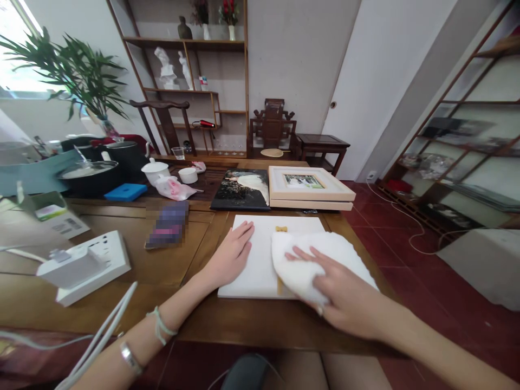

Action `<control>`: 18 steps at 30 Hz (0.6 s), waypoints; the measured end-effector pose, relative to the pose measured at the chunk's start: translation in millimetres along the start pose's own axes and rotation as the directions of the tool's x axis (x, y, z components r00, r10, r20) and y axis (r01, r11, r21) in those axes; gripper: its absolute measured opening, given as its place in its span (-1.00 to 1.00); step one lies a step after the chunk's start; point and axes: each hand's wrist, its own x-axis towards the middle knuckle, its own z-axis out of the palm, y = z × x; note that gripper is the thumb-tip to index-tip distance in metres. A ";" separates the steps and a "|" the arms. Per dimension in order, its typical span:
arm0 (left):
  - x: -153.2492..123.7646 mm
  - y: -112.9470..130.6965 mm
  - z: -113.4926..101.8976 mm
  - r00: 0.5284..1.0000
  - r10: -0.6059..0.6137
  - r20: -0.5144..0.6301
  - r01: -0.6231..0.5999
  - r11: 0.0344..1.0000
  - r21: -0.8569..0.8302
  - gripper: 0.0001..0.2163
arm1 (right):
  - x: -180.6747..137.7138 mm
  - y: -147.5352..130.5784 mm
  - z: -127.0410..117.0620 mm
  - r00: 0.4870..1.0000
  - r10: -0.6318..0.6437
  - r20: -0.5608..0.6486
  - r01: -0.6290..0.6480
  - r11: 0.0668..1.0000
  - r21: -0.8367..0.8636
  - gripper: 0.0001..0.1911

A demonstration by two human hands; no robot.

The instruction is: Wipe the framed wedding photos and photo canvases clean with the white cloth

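A white flat panel [260,254], apparently the back of a picture frame, lies on the wooden table [179,260] right in front of me. My left hand [229,255] rests flat on its left edge, fingers stretched out. My right hand [337,287] presses a white cloth [325,252] onto the panel's right side, fingers spread over the cloth. A small brass hanger [281,228] sits near the panel's far edge.
Behind the panel lie a dark photo print [244,189] and a stack of light wooden frames [309,187]. To the left are a white power strip [87,262], a blurred booklet [168,225], pots, bowls and a blue sponge [125,192]. Shelves and chairs stand further back.
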 end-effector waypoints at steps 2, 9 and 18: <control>-0.4 0.4 -0.7 1.000 0.002 -0.001 -0.002 1.000 -0.003 -0.56 | 24.4 20.6 -1.7 0.994 0.049 -0.100 -0.052 0.998 -0.020 -0.81; -1.4 1.6 -0.1 1.000 0.001 -0.028 -0.002 1.000 -0.030 -0.58 | 65.7 39.4 5.5 0.966 0.111 -0.234 -0.128 0.990 -0.059 -0.76; -0.7 1.6 1.1 1.000 -0.008 -0.029 0.007 1.000 -0.020 -0.57 | -8.4 -39.7 7.4 0.993 -0.068 0.093 0.066 0.998 0.023 -0.73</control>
